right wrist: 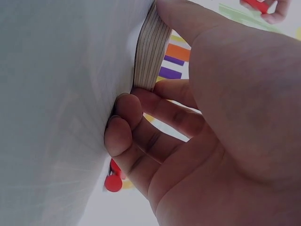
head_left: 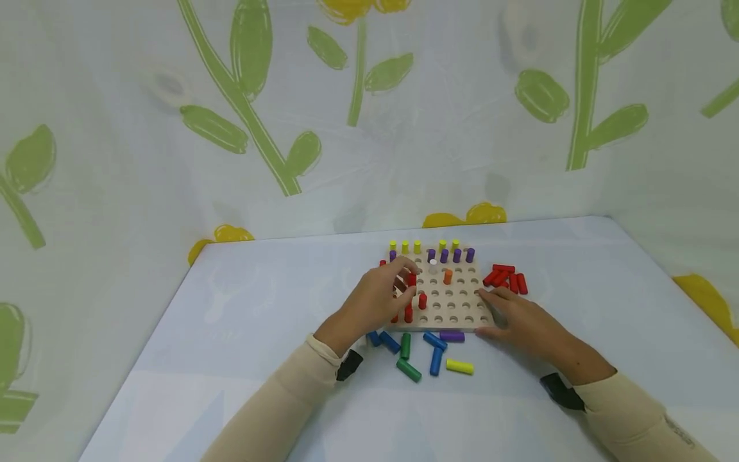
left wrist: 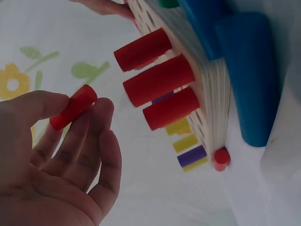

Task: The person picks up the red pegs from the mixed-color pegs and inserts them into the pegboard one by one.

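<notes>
My left hand [head_left: 371, 301] is over the left part of a wooden pegboard [head_left: 446, 328]. It pinches a red peg [left wrist: 74, 108] between thumb and fingers, held above the board. Several red pegs [left wrist: 158, 80] stand upright below it in the board's holes. My right hand [head_left: 528, 324] grips the board's right front corner, thumb at the front and fingertips along the right side. In the right wrist view, those fingers [right wrist: 155, 141] lie against the layered board edge [right wrist: 151, 49].
Yellow pegs [head_left: 417, 246] and purple pegs [head_left: 457, 255] stand in the back rows, with a white peg [head_left: 433, 265] and an orange peg [head_left: 448, 276] nearer. Loose red pegs [head_left: 514, 283] lie right. Blue, green [head_left: 408, 370], purple and yellow [head_left: 459, 366] pegs lie in front.
</notes>
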Motion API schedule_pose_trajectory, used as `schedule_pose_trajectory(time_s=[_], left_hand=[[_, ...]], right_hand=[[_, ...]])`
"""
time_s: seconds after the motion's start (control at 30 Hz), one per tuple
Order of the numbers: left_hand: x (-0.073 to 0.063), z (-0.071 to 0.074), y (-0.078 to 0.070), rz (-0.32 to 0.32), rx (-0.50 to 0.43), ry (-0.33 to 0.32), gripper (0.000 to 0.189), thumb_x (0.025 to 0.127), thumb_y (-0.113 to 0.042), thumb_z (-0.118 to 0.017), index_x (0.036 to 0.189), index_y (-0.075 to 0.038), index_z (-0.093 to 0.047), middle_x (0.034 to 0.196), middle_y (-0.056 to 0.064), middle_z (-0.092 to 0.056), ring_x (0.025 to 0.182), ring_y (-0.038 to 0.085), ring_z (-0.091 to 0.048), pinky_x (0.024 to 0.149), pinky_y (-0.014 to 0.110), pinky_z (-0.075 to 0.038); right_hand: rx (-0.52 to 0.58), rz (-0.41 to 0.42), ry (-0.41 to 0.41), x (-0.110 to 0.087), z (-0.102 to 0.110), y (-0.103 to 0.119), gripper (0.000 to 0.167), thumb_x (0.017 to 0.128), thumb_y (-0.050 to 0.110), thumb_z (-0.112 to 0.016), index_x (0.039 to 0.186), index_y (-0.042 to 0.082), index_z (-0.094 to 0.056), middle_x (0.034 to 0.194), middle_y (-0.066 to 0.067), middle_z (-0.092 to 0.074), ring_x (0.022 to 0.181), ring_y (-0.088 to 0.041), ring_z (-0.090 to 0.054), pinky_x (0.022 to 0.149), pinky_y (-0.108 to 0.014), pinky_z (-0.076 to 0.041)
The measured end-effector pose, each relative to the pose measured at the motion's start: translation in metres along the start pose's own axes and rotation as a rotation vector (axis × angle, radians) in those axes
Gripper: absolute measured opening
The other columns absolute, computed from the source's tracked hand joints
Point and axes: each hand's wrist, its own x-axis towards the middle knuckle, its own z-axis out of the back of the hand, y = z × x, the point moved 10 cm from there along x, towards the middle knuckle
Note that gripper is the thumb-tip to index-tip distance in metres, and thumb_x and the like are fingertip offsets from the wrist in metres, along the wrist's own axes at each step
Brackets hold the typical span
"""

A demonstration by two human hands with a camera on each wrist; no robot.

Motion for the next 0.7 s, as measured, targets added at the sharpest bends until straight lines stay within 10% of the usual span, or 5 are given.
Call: schedule_pose_trajectory(time_s=[0.37,0.7], left_hand=[[-0.008,-0.021,-0.003,-0.045,0.101,0.074,0.023,0.094,-0.028,-0.071,0.113,-0.019,-0.061,0.092,-0.003,-0.074,0.066,0.005,-0.057,0.058,0.016,-0.047],[-0.007,-0.026,-0.011,-0.120,0.204,0.076,0.021,0.092,-0.028,-0.073,0.109,-0.019,-0.064,0.095,-0.003,-0.077,0.076,0.005,-0.065,0.064,0.015,-0.047]], right_hand=[[-0.021,0.029,-0.022,-0.006,-0.001,0.003,0.088,0.081,0.051,-0.079,0.149,0.007,-0.046,0.145,-0.028,-0.048,0.129,-0.049,-0.050,0.096,-0.058,-0.051],[-0.047,0.034,-0.039,-0.004,0.005,0.005,0.085,0.083,0.046,-0.078,0.150,0.007,-0.044,0.145,-0.027,-0.048,0.130,-0.048,-0.050,0.097,-0.059,-0.050]])
